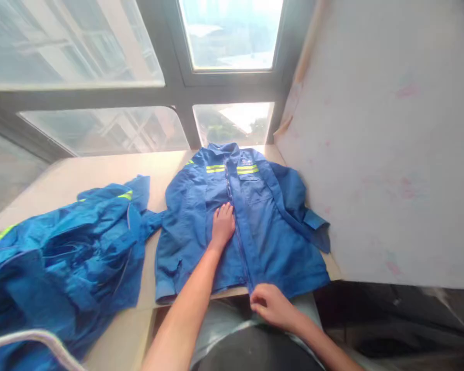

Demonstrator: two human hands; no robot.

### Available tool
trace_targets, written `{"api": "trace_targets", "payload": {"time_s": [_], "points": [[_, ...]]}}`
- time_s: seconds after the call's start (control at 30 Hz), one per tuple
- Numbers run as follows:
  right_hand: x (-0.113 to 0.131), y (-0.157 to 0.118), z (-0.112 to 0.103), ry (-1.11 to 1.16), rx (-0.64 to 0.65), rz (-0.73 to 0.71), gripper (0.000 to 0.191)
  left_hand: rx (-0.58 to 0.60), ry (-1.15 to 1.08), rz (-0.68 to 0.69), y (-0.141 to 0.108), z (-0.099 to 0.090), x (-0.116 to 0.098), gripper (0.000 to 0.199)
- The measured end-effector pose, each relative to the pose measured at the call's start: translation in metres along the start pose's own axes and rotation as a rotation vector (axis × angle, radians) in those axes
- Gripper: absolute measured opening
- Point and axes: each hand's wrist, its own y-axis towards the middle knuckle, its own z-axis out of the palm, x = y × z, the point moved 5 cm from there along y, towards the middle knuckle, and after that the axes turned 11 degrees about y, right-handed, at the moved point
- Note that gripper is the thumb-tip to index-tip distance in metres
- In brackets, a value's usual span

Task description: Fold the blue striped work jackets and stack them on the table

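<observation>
A blue work jacket [266,237] with yellow-green stripes lies spread out, front up, its collar toward the window. My left hand [223,225] rests flat on its front beside the zipper [238,242], fingers stretched toward the collar. At the lower hem my right hand [271,306] is closed in a pinch on the bottom end of the jacket's front edge. The zipper runs down the middle, and the jacket's sleeve on the right is bent outward.
Crumpled blue clothing [73,257] with yellow-green stripes lies on the pale tabletop [116,167] to the left. A white cord [31,336] crosses the lower left corner. A window frame [178,93] stands behind, and a white wall panel [390,154] rises at the right.
</observation>
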Motion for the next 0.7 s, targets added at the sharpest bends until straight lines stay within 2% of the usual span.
{"api": "trace_targets", "payload": {"time_s": [0.13,0.23,0.3,0.4,0.47,0.5,0.57,0.7], "points": [[0.001,0.004,-0.024,0.223,-0.138,0.084,0.01,-0.013,-0.046,-0.01,0.002,-0.003,0.006,0.048],[-0.005,0.008,-0.067,0.457,-0.365,0.098,0.021,-0.057,-0.138,-0.056,0.003,-0.007,0.015,0.05],[-0.012,0.006,-0.105,0.584,-0.628,0.077,0.032,-0.113,-0.219,-0.114,0.002,-0.014,0.024,0.048],[-0.026,-0.012,-0.161,0.66,-1.159,-0.017,0.044,-0.243,-0.365,-0.235,-0.001,-0.031,0.042,0.04],[-0.03,-0.028,-0.185,0.593,-1.436,-0.109,0.044,-0.354,-0.471,-0.332,-0.004,-0.049,0.059,0.038],[-0.031,-0.034,-0.193,0.544,-1.514,-0.144,0.043,-0.409,-0.523,-0.38,-0.005,-0.06,0.068,0.038],[-0.033,-0.043,-0.199,0.476,-1.571,-0.171,0.043,-0.508,-0.619,-0.465,-0.009,-0.085,0.087,0.041],[-0.037,-0.048,-0.19,0.411,-1.522,-0.106,0.043,-0.654,-0.756,-0.584,-0.02,-0.14,0.122,0.041]]}}
